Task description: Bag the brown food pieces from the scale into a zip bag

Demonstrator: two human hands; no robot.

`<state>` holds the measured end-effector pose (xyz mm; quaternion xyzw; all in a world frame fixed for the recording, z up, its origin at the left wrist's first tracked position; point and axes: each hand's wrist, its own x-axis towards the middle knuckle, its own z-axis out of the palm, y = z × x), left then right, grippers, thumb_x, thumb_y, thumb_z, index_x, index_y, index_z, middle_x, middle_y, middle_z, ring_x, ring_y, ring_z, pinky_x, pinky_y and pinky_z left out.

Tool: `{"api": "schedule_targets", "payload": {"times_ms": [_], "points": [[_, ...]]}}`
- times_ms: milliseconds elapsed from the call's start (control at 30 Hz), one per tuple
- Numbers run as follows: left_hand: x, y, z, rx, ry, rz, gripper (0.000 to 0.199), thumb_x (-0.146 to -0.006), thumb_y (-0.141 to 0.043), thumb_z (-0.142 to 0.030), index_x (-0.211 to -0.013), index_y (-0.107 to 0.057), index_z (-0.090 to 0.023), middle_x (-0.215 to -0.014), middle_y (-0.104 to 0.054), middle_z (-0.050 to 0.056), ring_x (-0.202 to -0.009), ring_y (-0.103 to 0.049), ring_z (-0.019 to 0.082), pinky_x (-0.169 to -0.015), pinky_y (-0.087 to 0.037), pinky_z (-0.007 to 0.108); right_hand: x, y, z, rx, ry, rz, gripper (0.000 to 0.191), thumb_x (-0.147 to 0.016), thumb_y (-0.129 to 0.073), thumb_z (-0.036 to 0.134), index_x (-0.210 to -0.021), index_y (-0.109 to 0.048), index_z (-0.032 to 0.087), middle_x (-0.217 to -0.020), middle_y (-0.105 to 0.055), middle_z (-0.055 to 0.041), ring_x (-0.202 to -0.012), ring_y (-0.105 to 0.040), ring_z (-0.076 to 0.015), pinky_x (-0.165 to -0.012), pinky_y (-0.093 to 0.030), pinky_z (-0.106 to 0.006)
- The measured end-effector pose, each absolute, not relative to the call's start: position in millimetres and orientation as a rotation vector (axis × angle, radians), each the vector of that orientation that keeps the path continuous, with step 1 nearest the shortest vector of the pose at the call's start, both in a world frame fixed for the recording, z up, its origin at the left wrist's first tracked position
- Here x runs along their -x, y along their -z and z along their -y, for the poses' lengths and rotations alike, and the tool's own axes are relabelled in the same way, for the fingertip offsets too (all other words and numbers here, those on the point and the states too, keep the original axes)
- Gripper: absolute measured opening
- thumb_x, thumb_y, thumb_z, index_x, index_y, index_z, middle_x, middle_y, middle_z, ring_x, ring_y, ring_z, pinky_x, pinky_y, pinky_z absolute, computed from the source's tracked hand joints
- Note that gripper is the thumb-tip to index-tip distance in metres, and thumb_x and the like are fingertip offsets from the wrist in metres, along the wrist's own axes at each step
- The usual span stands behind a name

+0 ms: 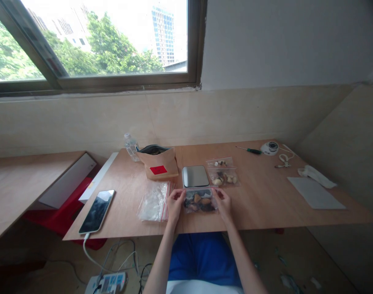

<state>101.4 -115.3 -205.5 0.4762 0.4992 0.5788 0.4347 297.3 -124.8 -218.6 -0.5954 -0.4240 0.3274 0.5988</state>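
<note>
Both hands hold one clear zip bag (199, 201) filled with dark and brown pieces, near the table's front edge. My left hand (175, 203) pinches the bag's left end and my right hand (223, 203) pinches its right end. Just behind the bag sits a small scale (195, 176) with a shiny plate. To the scale's right lie two more filled zip bags (223, 176). A stack of unfilled zip bags (154, 201) lies to the left of my left hand. An open brown paper pouch (158, 162) with a red label stands behind them.
A phone (97, 210) on a white cable lies at the wooden table's (266, 204) front left. A water bottle (131, 146) stands at the back left. At the back right are a screwdriver (250, 150), a small white device (269, 148), a paper sheet (315, 193) and a cloth (316, 176).
</note>
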Motion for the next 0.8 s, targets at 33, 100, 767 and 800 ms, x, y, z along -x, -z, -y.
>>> {"api": "schedule_targets", "payload": {"times_ms": [33,100,767,800], "points": [[-101.4,205.2,115.6,-1.185,-1.441,-1.244,0.025,-0.074,-0.063,-0.038,-0.082,-0.067,-0.015,-0.076,-0.066,0.004,-0.071,-0.059,0.016,-0.065,-0.043,0.024,-297.5,219.2,124.7,1.381,-0.757,0.981,0.037,-0.073,-0.060,0.050,-0.085,-0.068,0.016,-0.068,-0.061,-0.0018,-0.062,-0.054,-0.0134,-0.057,-0.043,-0.024],[-100.9,204.0,116.1,-1.186,-1.446,-1.241,0.025,-0.074,-0.063,-0.038,-0.082,-0.067,-0.015,-0.077,-0.067,0.005,-0.073,-0.060,0.016,-0.065,-0.044,0.025,-297.7,220.6,124.1,1.375,-0.761,0.966,0.038,-0.072,-0.061,0.050,-0.085,-0.068,0.016,-0.066,-0.061,-0.0018,-0.060,-0.054,-0.0133,-0.055,-0.043,-0.024],[-107.3,197.1,119.9,-1.100,-1.356,-1.114,0.028,-0.072,-0.064,-0.040,-0.081,-0.067,-0.014,-0.079,-0.066,0.005,-0.076,-0.058,0.016,-0.070,-0.044,0.025,-286.6,207.8,124.6,1.238,-1.118,0.900,0.044,-0.065,-0.068,0.051,-0.088,-0.067,0.014,-0.083,-0.070,-0.0088,-0.073,-0.066,-0.0224,-0.058,-0.051,-0.028],[-107.3,197.6,120.3,-1.087,-1.345,-1.101,0.029,-0.072,-0.065,-0.041,-0.081,-0.068,-0.014,-0.078,-0.066,0.005,-0.075,-0.058,0.016,-0.069,-0.044,0.025,-285.6,207.1,125.1,1.250,-1.127,0.900,0.044,-0.065,-0.068,0.051,-0.088,-0.067,0.014,-0.083,-0.070,-0.0089,-0.073,-0.066,-0.0228,-0.057,-0.051,-0.029]]}}
